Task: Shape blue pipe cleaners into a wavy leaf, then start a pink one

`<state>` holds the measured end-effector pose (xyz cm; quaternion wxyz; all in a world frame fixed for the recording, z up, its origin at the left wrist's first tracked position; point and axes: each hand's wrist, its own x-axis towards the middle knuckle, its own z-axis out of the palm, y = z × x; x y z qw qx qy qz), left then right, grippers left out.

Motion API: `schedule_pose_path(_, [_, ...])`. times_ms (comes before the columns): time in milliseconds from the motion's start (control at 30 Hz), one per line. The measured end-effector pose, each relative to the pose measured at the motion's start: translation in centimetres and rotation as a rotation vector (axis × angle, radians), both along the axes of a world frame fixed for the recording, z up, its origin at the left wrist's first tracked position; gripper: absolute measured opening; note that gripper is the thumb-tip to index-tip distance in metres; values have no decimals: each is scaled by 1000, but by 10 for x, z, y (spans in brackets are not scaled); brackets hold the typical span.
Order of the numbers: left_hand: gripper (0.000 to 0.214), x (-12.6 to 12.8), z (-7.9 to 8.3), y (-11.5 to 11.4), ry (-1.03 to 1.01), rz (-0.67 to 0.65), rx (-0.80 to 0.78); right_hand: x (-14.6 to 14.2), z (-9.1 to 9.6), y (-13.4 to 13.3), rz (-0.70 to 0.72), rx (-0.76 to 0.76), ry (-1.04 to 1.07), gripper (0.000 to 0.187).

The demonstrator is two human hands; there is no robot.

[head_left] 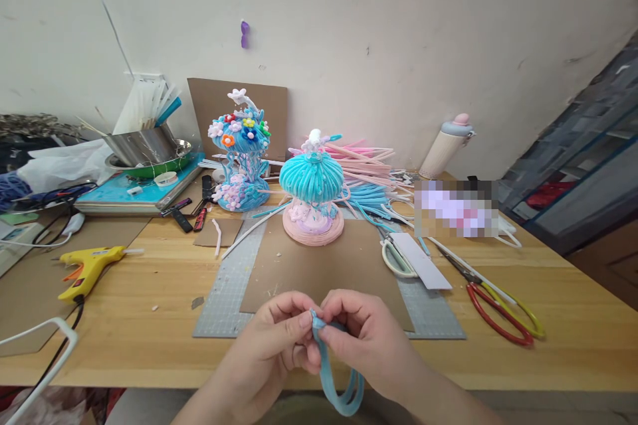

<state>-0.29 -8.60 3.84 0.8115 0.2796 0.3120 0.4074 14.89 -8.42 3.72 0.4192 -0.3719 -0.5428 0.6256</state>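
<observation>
The strip (327,382) is light blue, the cutting mat (223,311) gridded grey.

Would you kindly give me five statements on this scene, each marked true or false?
1. The left hand and right hand both hold the blue strip. True.
2. The glue gun is red. False: the glue gun is yellow.
3. The red-and-yellow scissors lie right of the card. True.
4. The flowered ornament stands right of the turquoise ornament. False: the flowered ornament stands left of it.
5. The turquoise ornament has a pink base. True.
</observation>
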Motion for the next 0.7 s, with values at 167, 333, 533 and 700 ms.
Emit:
schedule_pose_path(167, [14,0,-2,1,-85,-42,-41,0,2,0,1,-9,-52,6])
schedule_pose_path(333, [12,-2,-2,1,-128,-118,-90,2,3,0,44,-19,-48,7])
schedule_pose_path(533, [11,-1,-2,4,-102,-46,-57,1,1,1,47,-12,64,9])
schedule_pose_path(700, [11,5,-4,3,72,184,131,-1,0,1,-70,-4,-13,13])
